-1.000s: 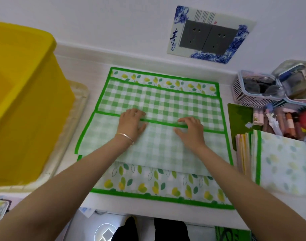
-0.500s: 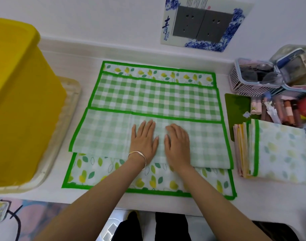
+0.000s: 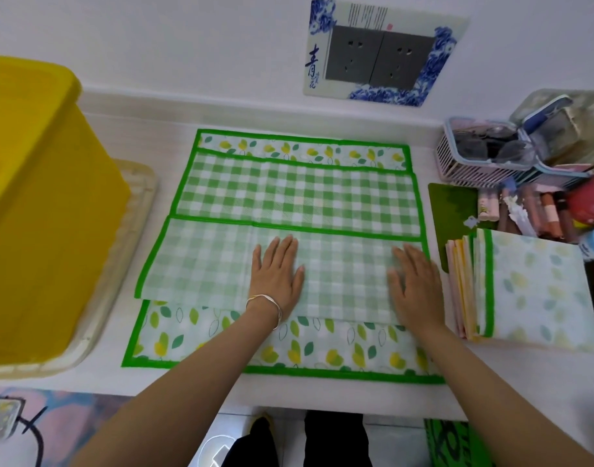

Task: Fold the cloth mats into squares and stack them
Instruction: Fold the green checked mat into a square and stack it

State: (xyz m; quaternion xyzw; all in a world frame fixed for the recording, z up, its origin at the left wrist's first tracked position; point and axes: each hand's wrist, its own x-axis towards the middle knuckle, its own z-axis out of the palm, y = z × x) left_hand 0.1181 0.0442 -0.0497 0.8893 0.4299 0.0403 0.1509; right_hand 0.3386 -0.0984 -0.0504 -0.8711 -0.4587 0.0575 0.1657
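Progress on this piece at about a third, judging by the folds. Green checked mat [image 3: 299, 200] in the middle of the bench [image 3: 147, 136], near half turned up over itself with the pale underside showing and the green-bound edge reaching the midline. Spread underneath it, a leaf-print mat [image 3: 289, 352], not yet folded.

Left hand [image 3: 277, 274] flat with fingers straight and close together, pressing the middle of the folded flap. Right hand [image 3: 413, 281] flat too, fingers a little apart, pressing the flap's right end (smoothing, apparently, with no pinch or grip).

Left to do: probably a cross fold or two to reach a square, then onto the stack of folded mats [image 3: 538, 291] just to the right, then likely the same for the leaf-print one.

Around: yellow bin [image 3: 36, 214] on a pale tray [image 3: 130, 237] to the left. Slotted basket [image 3: 470, 166] and loose tubes [image 3: 545, 210] behind the stack. Nothing lying on the flap, but a crowded right side with little spare room beside the pile.
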